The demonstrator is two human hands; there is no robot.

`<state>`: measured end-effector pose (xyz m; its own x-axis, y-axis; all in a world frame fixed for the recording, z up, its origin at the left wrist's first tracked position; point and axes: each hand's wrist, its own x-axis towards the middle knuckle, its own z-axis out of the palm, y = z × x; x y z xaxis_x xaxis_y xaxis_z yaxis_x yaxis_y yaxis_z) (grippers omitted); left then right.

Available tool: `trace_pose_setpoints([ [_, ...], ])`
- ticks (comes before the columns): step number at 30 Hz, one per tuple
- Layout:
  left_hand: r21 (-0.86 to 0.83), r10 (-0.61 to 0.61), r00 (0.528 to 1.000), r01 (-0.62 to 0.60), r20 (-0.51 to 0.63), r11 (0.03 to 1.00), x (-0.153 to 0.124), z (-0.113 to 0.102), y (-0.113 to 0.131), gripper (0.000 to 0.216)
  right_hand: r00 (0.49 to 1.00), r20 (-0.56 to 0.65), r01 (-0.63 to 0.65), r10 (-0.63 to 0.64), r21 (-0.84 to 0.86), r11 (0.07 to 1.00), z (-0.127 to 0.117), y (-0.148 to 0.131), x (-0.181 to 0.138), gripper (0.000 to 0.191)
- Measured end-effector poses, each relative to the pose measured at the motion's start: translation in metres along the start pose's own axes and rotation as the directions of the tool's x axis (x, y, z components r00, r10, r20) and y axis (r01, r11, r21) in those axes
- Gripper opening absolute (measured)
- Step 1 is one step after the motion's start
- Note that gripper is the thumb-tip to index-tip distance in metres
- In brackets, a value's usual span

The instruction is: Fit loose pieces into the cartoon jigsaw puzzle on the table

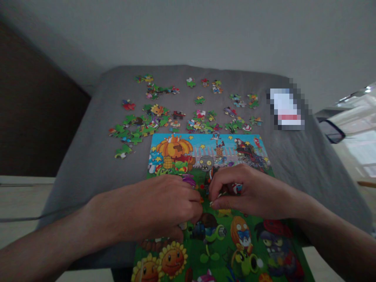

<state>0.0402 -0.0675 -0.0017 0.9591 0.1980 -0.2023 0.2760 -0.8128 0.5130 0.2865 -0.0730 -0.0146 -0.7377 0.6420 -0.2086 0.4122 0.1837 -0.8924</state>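
Observation:
A colourful cartoon puzzle board [205,250] lies in front of me, with a pumpkin and fence along its top and sunflowers lower left. My right hand [243,192] is over its middle, thumb and index finger pinched on a small puzzle piece [222,194], mostly covered by the fingers. Just left of it, my left hand [173,201] reaches across the board with curled fingers. Its fingertips point down and are hidden, so whatever they hold does not show. The two hands are close together but apart.
Loose jigsaw pieces [136,135] are scattered beyond the board, thickest at the left, with more pieces [202,123] behind its top edge. A pixelated phone-like object [284,107] lies at the back right of the grey cloth-covered table [96,156]. A wall stands behind.

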Motion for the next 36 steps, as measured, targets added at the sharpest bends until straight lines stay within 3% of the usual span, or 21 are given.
trace_pose_setpoints([
  [4,0.012,-0.010,0.999,0.011,-0.033,1.000,-0.001,-0.001,0.001,0.039,0.998,-0.059,0.016,-0.016,-0.009,1.000,0.006,-0.003,0.002,0.009],
  [10,0.031,-0.057,0.997,0.059,-0.051,0.998,-0.004,-0.003,-0.004,0.038,0.986,0.020,-0.160,0.164,-0.125,0.979,0.006,-0.007,0.003,0.010],
  [18,-0.030,-0.066,0.996,0.064,-0.061,0.998,-0.005,0.000,-0.011,0.034,0.989,-0.060,-0.144,0.132,-0.300,0.943,0.007,-0.003,0.003,0.010],
  [22,-0.030,-0.046,0.998,0.045,-0.036,0.999,-0.002,-0.001,-0.010,0.021,0.991,-0.040,-0.134,0.128,-0.298,0.945,0.008,-0.001,0.003,0.012],
  [29,-0.021,-0.032,0.999,0.031,-0.032,0.999,-0.003,-0.001,-0.013,0.017,0.987,-0.052,-0.160,0.152,-0.297,0.941,0.010,-0.005,0.003,0.013],
  [33,-0.105,-0.059,0.997,0.054,-0.047,0.993,-0.002,-0.005,-0.017,0.014,0.985,-0.054,-0.173,0.164,-0.327,0.929,0.012,-0.004,0.002,0.013],
  [36,-0.224,-0.159,0.987,0.152,-0.012,0.963,-0.001,-0.007,-0.020,0.022,0.984,-0.056,-0.180,0.172,-0.347,0.920,0.013,-0.004,0.003,0.013],
])
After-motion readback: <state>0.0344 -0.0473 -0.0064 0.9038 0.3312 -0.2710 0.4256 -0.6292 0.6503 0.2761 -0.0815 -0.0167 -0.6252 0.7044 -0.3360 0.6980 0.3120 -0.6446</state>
